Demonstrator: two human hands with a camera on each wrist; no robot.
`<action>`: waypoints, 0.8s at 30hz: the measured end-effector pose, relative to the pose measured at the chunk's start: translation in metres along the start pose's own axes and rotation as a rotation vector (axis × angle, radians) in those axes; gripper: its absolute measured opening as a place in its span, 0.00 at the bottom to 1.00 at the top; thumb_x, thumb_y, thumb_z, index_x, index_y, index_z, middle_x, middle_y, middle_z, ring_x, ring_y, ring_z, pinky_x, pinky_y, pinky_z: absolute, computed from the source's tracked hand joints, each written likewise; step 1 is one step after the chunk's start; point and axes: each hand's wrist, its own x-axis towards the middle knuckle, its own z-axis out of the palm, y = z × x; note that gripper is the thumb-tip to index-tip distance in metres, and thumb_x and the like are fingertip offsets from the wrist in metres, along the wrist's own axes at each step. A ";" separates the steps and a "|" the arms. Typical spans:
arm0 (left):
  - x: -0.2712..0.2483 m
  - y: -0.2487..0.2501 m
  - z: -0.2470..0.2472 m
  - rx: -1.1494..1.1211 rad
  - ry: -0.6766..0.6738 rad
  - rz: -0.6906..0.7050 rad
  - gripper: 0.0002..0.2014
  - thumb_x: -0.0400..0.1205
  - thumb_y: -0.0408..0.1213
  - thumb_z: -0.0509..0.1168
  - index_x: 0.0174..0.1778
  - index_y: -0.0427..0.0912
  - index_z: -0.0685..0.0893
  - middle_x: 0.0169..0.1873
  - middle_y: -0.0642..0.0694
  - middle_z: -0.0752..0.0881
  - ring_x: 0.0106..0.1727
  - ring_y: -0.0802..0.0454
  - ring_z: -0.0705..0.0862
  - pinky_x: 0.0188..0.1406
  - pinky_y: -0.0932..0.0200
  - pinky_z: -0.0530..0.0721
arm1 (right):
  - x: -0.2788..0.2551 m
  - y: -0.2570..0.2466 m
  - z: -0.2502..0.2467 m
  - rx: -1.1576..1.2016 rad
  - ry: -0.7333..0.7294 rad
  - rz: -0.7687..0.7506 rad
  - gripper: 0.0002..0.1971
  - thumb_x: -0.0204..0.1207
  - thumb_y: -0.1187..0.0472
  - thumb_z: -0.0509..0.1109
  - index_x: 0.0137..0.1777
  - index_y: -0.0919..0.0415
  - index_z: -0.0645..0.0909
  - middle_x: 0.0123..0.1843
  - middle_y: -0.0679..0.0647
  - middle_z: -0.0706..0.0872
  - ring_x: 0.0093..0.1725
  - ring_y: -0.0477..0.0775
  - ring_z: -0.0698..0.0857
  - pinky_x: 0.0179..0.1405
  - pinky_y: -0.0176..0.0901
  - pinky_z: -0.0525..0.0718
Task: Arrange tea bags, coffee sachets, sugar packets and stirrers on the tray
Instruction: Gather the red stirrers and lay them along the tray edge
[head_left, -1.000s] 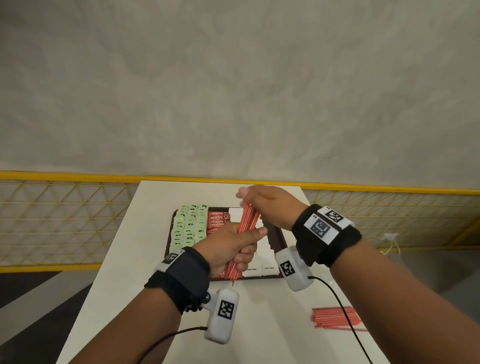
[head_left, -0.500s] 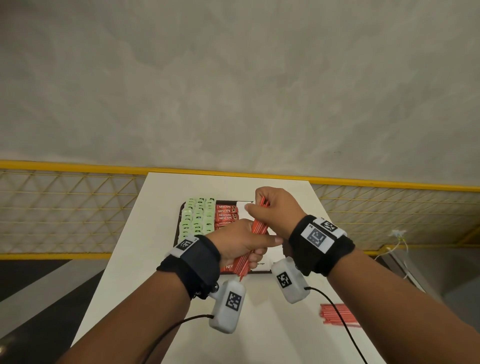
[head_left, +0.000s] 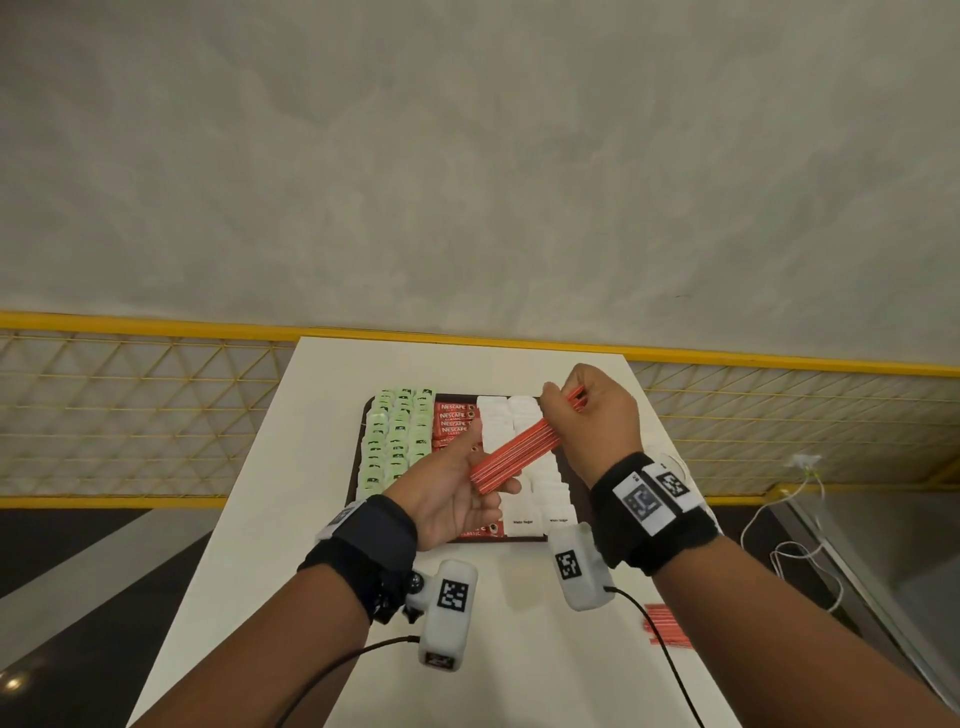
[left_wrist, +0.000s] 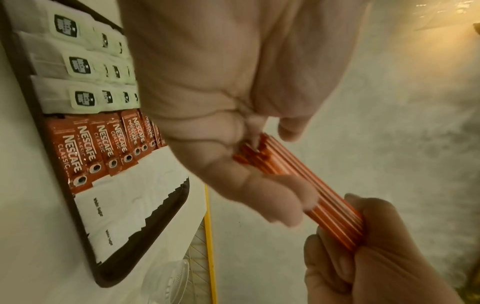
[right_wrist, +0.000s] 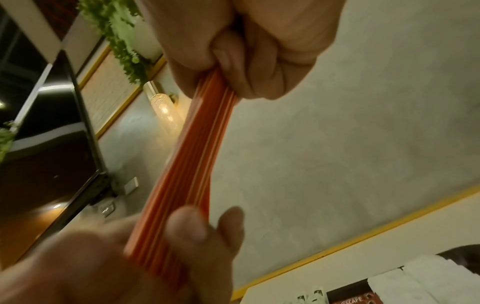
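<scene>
A bundle of red stirrers (head_left: 519, 447) hangs slanted above the dark tray (head_left: 363, 431), held at both ends. My left hand (head_left: 467, 483), palm up, pinches the near end between thumb and fingers. At the far end, my right hand (head_left: 566, 405) grips it in a fist. The tray holds green tea bags (head_left: 397, 441) on the left, red coffee sachets (head_left: 454, 421) beside them and white sugar packets (head_left: 545, 483) to the right. In the left wrist view the stirrers (left_wrist: 311, 189) run from my left hand (left_wrist: 259, 164) to my right hand (left_wrist: 363, 257).
More red stirrers (head_left: 665, 626) lie on the white table (head_left: 260, 545) near its right edge, beside my right forearm. A clear plastic thing (left_wrist: 168, 281) sits just right of the tray. White cables (head_left: 779, 545) hang off the right side. A yellow mesh railing (head_left: 130, 405) runs behind.
The stirrer bundle has tipped from nearly upright to a shallow slant. My left hand turned palm up and my right hand moved right and back.
</scene>
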 end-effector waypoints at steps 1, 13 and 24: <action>0.002 -0.001 0.000 -0.031 0.033 -0.011 0.33 0.86 0.61 0.54 0.65 0.32 0.81 0.40 0.38 0.87 0.25 0.55 0.80 0.24 0.61 0.87 | -0.005 -0.001 0.003 0.007 -0.005 -0.021 0.17 0.78 0.57 0.70 0.31 0.61 0.69 0.26 0.55 0.75 0.27 0.51 0.75 0.29 0.47 0.79; 0.008 -0.001 0.003 -0.053 0.135 -0.150 0.19 0.87 0.51 0.58 0.43 0.38 0.80 0.29 0.45 0.81 0.16 0.62 0.69 0.07 0.72 0.62 | -0.017 -0.013 0.026 -0.160 -0.146 -0.282 0.20 0.85 0.47 0.60 0.36 0.60 0.72 0.30 0.50 0.73 0.32 0.50 0.74 0.33 0.44 0.73; 0.014 0.002 -0.013 -0.028 0.190 -0.002 0.17 0.88 0.46 0.57 0.39 0.38 0.77 0.23 0.48 0.77 0.14 0.61 0.66 0.08 0.71 0.60 | -0.005 -0.016 0.020 -0.171 -0.209 -0.350 0.30 0.82 0.36 0.47 0.70 0.52 0.78 0.71 0.45 0.80 0.69 0.45 0.76 0.70 0.44 0.71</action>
